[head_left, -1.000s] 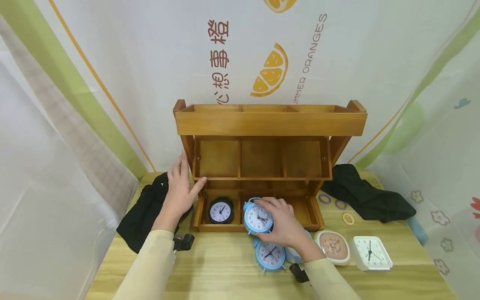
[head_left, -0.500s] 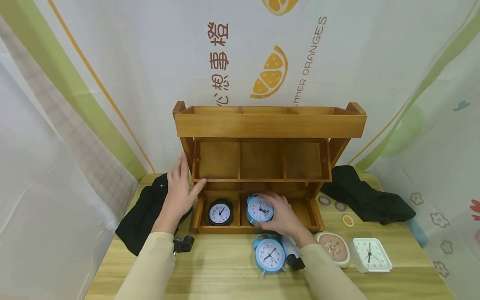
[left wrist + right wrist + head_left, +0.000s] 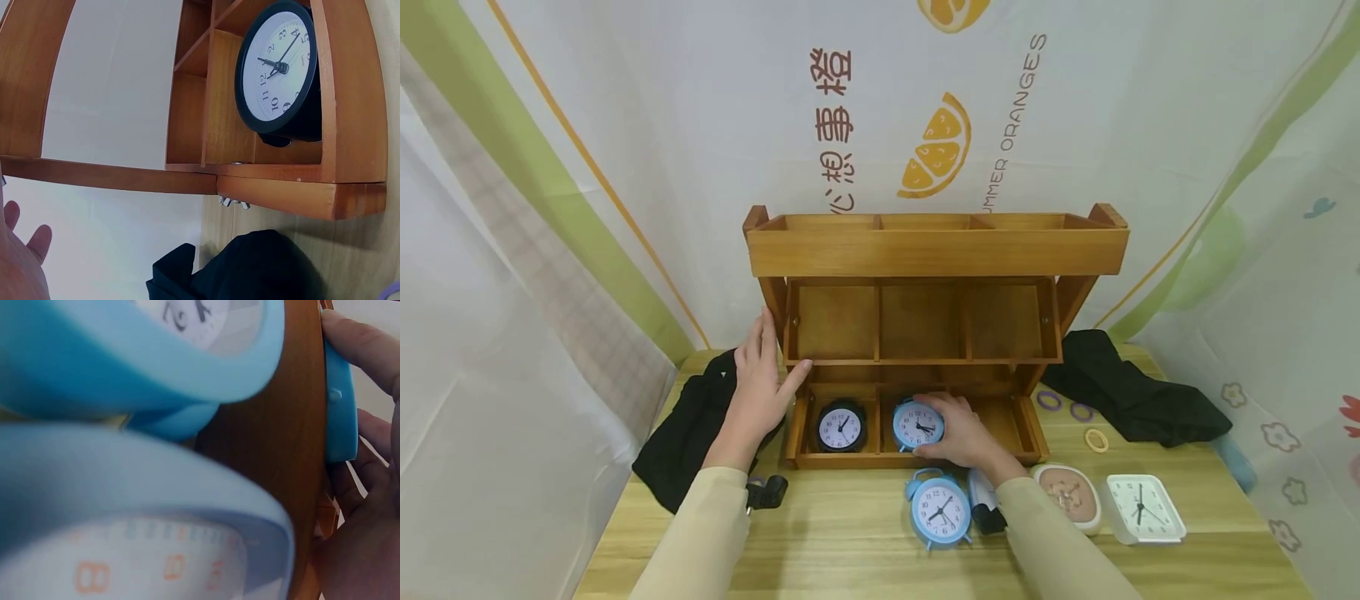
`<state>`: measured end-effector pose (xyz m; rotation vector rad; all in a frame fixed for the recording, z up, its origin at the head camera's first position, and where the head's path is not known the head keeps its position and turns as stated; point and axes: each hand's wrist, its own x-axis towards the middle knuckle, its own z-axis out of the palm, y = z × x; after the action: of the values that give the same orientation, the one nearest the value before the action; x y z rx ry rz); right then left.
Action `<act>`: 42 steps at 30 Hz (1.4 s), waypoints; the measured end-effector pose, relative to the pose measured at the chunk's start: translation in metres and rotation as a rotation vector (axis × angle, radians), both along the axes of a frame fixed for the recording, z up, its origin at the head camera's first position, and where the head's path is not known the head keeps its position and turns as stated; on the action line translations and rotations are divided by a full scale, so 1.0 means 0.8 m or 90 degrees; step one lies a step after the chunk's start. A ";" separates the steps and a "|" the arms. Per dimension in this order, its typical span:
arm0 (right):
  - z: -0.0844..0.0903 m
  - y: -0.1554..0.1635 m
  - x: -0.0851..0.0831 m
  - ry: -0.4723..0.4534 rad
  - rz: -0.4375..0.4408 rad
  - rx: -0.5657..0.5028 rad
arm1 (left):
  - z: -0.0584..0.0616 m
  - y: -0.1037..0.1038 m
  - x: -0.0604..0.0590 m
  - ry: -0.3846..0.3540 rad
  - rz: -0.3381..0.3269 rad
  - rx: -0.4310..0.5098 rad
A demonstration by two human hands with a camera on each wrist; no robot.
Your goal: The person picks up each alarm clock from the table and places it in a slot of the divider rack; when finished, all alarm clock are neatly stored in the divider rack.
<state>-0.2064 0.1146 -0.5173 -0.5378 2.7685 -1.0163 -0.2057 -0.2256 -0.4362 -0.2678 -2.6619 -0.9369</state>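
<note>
right hand (image 3: 964, 435): fingers curled round blue alarm clock (image 3: 917, 425), forearm angled in from below | clock upright in middle bottom compartment of wooden organizer (image 3: 936, 250) | left hand (image 3: 758, 385): flat, fingers straight against organizer's left post | black clock (image 3: 841, 427) in bottom-left compartment

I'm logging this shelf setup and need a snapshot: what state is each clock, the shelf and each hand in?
Black clock: upright in the bottom left slot.
Blue clock in the shelf: upright in the bottom middle slot, gripped by the right hand.
Blue clock on the table: lying face up.
White square clock: on the table, face up.
Shelf: upright.
Left hand: flat against the shelf's left side.
</note>
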 end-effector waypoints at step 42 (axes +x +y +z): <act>0.022 0.028 0.066 0.077 0.055 0.033 | -0.004 0.008 0.003 0.041 0.008 0.023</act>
<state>-0.1532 0.1371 -0.4994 -0.7277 2.8388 -0.9187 -0.2031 -0.2196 -0.4393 -0.2680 -2.5823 -0.9560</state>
